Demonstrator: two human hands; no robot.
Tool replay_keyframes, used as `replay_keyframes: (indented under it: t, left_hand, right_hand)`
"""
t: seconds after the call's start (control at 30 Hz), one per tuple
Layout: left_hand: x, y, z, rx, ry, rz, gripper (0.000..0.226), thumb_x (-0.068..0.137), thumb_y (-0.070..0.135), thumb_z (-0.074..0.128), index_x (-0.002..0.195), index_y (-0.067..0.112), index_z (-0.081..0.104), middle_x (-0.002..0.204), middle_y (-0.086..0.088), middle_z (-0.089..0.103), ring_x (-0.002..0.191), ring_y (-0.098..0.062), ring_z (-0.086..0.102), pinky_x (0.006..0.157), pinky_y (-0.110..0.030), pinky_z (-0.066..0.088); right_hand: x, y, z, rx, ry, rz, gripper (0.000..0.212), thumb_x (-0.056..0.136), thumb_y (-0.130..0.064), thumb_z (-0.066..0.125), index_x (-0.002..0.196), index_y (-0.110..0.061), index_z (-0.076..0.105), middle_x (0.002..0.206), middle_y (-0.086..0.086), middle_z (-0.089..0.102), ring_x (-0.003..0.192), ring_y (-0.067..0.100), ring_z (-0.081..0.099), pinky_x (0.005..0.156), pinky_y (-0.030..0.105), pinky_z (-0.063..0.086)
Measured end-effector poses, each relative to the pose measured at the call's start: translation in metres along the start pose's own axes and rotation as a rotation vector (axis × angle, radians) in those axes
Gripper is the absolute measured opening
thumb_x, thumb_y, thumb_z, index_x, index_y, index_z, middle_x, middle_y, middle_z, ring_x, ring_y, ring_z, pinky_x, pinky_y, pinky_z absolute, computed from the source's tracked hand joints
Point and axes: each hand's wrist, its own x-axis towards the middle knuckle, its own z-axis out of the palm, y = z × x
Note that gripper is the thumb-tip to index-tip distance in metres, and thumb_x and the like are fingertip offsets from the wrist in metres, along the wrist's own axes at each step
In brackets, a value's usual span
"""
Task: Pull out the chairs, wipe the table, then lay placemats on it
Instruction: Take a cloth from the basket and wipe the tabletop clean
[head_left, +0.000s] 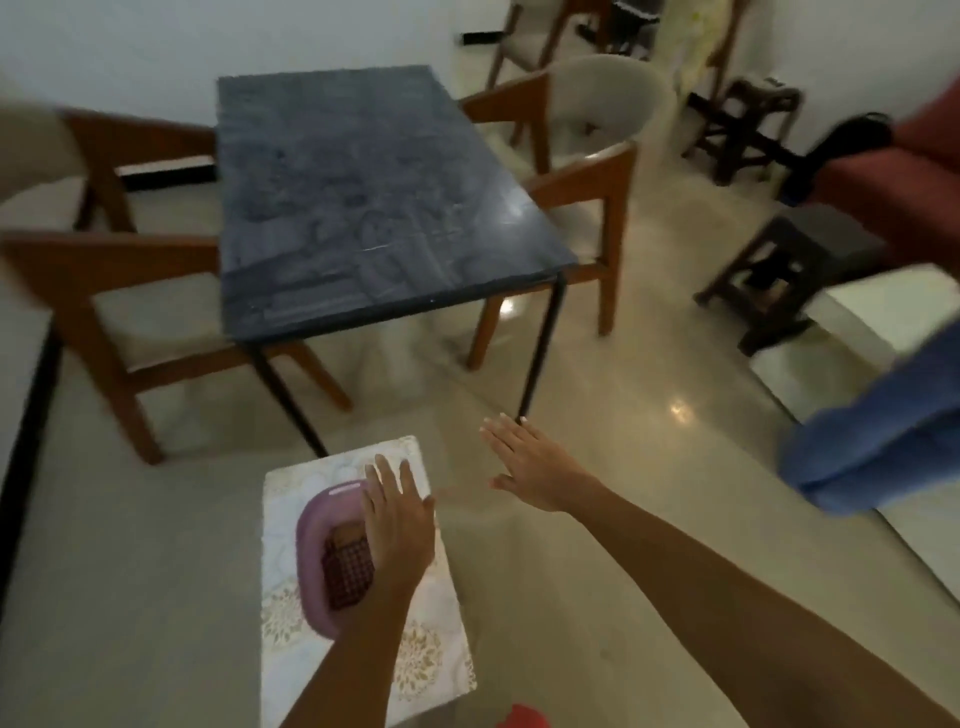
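Note:
The dark stone-topped table (363, 197) stands ahead with streaks across its top. One wooden chair (114, 291) sits pulled out at its left, another chair (592, 156) at its right. Below me a small stand draped in a white and gold patterned cloth (415, 649) carries a purple basin (311, 540) holding a dark red checked cloth (348, 571). My left hand (397, 525) hovers flat over the basin, fingers apart, holding nothing. My right hand (530, 462) is spread open over the floor to the right of the stand, also empty.
A blue cloth (872, 452) lies on a white surface at the right edge. Two dark wooden stools (779, 275) stand at the right near a red sofa (893, 182). A third chair (530, 41) is at the back wall.

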Motion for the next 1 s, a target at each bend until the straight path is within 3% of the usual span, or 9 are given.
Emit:
replay_keyframes:
  t: [0.1, 0.23, 0.33, 0.4, 0.47, 0.53, 0.73, 0.87, 1.0]
  left_hand:
    - [0.003, -0.026, 0.007, -0.035, 0.012, -0.202, 0.063, 0.093, 0.038, 0.053, 0.142, 0.001, 0.037, 0.148, -0.030, 0.030, 0.136, -0.044, 0.032, 0.110, -0.052, 0.030]
    - [0.019, -0.052, 0.028, -0.131, -0.018, -0.391, 0.061, 0.099, 0.031, 0.039, 0.148, 0.002, 0.016, 0.153, -0.026, 0.018, 0.142, -0.037, 0.021, 0.117, -0.043, 0.021]
    - [0.031, -0.064, 0.041, -0.265, -0.003, -0.564, 0.057, 0.099, 0.030, 0.041, 0.145, 0.003, 0.022, 0.148, -0.019, 0.033, 0.137, -0.031, 0.032, 0.114, -0.041, 0.027]
    - [0.031, -0.067, 0.044, -0.377, 0.013, -0.627, 0.049, 0.096, 0.027, 0.047, 0.137, 0.002, 0.037, 0.137, -0.017, 0.045, 0.127, -0.032, 0.042, 0.107, -0.044, 0.034]
    - [0.030, -0.073, 0.053, -0.384, -0.059, -0.688, 0.062, 0.091, 0.040, 0.054, 0.138, 0.005, 0.036, 0.133, -0.012, 0.047, 0.124, -0.028, 0.044, 0.106, -0.040, 0.036]
    - [0.025, -0.080, 0.072, -0.313, -0.167, -0.730, 0.086, 0.081, 0.060, 0.057, 0.143, 0.009, 0.026, 0.139, -0.009, 0.043, 0.127, -0.025, 0.044, 0.106, -0.038, 0.039]
    - [0.013, -0.112, 0.127, -0.451, -0.375, -0.852, 0.111, 0.074, 0.044, 0.072, 0.148, 0.006, 0.000, 0.147, -0.012, 0.027, 0.135, -0.027, 0.033, 0.111, -0.035, 0.032]
    - [0.015, -0.118, 0.145, -0.459, -0.406, -0.877, 0.125, 0.065, 0.040, 0.082, 0.149, 0.007, -0.005, 0.150, -0.012, 0.021, 0.137, -0.026, 0.028, 0.111, -0.033, 0.031]
    - [0.025, -0.115, 0.150, -0.345, -0.373, -0.934, 0.110, 0.072, 0.043, 0.076, 0.148, 0.011, 0.003, 0.143, -0.013, 0.034, 0.130, -0.024, 0.039, 0.110, -0.033, 0.036]
  right_hand:
    - [0.055, -0.019, 0.001, -0.019, -0.033, -0.164, 0.086, 0.084, -0.060, 0.015, 0.145, -0.001, 0.034, 0.151, 0.016, 0.034, 0.141, 0.035, 0.028, 0.114, 0.051, 0.020]
    - [0.127, -0.053, 0.012, -0.050, -0.050, -0.399, 0.078, 0.094, -0.056, 0.034, 0.151, -0.005, 0.019, 0.158, 0.013, 0.018, 0.147, 0.031, 0.011, 0.118, 0.044, 0.004]
    - [0.171, -0.080, 0.027, -0.038, -0.114, -0.566, 0.063, 0.096, -0.043, 0.035, 0.142, -0.001, 0.040, 0.148, 0.018, 0.040, 0.137, 0.035, 0.037, 0.113, 0.047, 0.026]
    - [0.186, -0.098, 0.039, 0.015, -0.158, -0.629, 0.050, 0.093, -0.031, 0.037, 0.122, 0.000, 0.061, 0.123, 0.019, 0.063, 0.112, 0.037, 0.060, 0.098, 0.044, 0.046]
    - [0.197, -0.119, 0.048, 0.068, -0.164, -0.671, 0.037, 0.095, -0.017, 0.039, 0.120, -0.004, 0.063, 0.119, 0.014, 0.065, 0.106, 0.031, 0.062, 0.094, 0.037, 0.048]
    - [0.204, -0.137, 0.063, 0.026, -0.227, -0.716, 0.037, 0.101, -0.014, 0.036, 0.133, -0.009, 0.054, 0.135, 0.009, 0.054, 0.122, 0.025, 0.050, 0.104, 0.033, 0.037]
    - [0.227, -0.171, 0.144, -0.116, -0.403, -0.590, 0.047, 0.096, -0.017, 0.043, 0.142, -0.009, 0.035, 0.142, 0.012, 0.042, 0.126, 0.027, 0.044, 0.105, 0.039, 0.041]
    - [0.237, -0.175, 0.169, -0.115, -0.463, -0.459, 0.054, 0.094, -0.016, 0.048, 0.145, -0.015, 0.029, 0.144, 0.010, 0.035, 0.130, 0.025, 0.039, 0.109, 0.040, 0.036]
    - [0.249, -0.187, 0.181, 0.013, -0.480, -0.355, 0.049, 0.093, -0.010, 0.050, 0.139, -0.014, 0.035, 0.138, 0.010, 0.041, 0.126, 0.024, 0.044, 0.105, 0.041, 0.042]
